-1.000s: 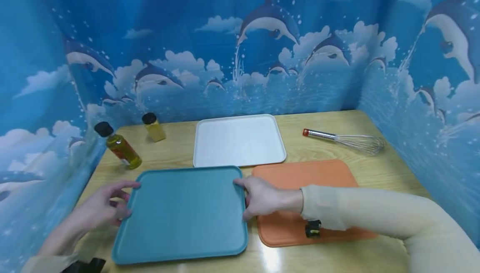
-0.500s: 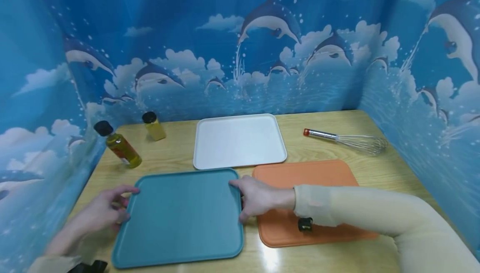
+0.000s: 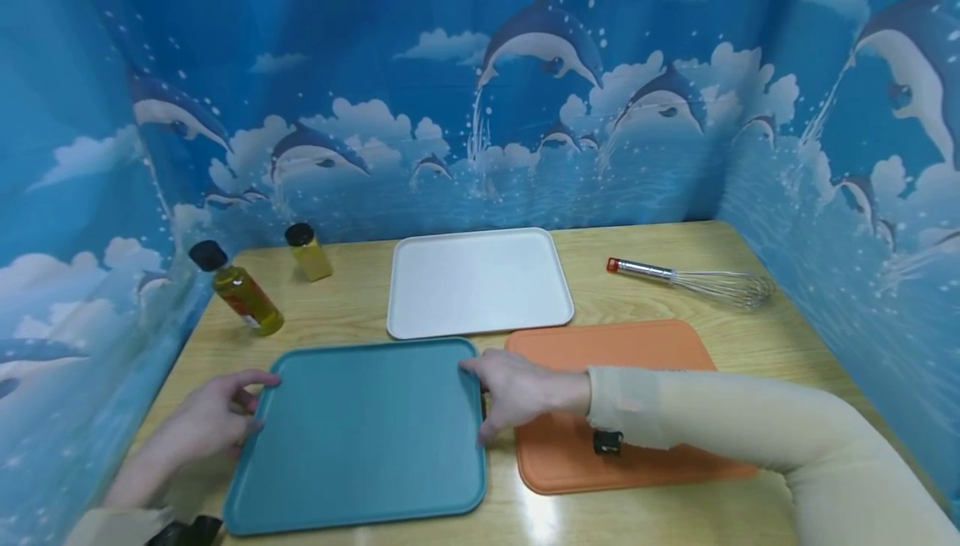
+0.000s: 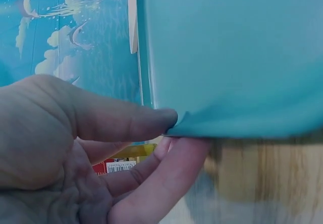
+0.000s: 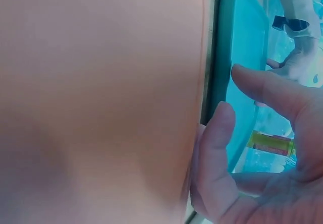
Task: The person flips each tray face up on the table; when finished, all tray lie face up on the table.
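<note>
At front-left of the wood table [image 3: 341, 308], the teal tray [image 3: 360, 438] is btwn both hands: L hand [image 3: 206, 417] pinches its edge, thumb on top, finger under; R hand [image 3: 519, 390], fingers bent & part-spread, touches opp. edge (can't tell if it grips), nr orange board [image 3: 592, 463].

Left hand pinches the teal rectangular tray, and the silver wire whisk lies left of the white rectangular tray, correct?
Wrong side: the head view shows the silver wire whisk right of the white rectangular tray. The left hand does pinch the teal rectangular tray.
</note>
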A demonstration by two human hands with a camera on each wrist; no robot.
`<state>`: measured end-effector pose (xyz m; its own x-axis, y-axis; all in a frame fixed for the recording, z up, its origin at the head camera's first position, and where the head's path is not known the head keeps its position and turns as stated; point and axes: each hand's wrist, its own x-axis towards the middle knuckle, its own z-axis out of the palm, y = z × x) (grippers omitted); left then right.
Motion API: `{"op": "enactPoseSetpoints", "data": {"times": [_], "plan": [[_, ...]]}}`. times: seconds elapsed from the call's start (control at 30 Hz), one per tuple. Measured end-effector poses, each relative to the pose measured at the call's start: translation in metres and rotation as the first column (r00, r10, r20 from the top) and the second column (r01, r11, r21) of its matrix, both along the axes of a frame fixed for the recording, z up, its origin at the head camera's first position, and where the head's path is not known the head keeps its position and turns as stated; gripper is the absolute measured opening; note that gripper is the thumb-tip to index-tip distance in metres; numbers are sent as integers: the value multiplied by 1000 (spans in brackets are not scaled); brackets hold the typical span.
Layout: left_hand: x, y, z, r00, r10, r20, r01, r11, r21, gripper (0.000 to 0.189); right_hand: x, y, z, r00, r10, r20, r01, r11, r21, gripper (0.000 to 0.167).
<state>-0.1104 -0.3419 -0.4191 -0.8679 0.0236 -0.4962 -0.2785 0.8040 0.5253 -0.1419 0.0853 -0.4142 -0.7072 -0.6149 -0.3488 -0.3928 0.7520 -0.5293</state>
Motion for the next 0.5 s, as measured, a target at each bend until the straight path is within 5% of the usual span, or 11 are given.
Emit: {"op": "enactPoseSetpoints", "data": {"times": [0.2, 0.3, 0.43, 0.5], "plan": [[0, 2, 3, 999, 8, -31, -9, 999, -42, 55, -3, 13, 14, 996, -12, 89, 21, 994, -110, 109], [1, 6, 9, 998, -37, -57, 29, 991, -128, 55, -4, 27, 24, 988, -13, 154, 41, 982, -182, 106], [0, 27, 27, 987, -116, -111, 81, 956, -281, 63, -4, 52, 35, 985, -33, 172, 76, 964, -253, 98], [-1, 46, 35, 975, -146, -170, 91, 952, -292, 61, -4, 67, 39, 984, -59, 166, 104, 956, -275, 94]]}}
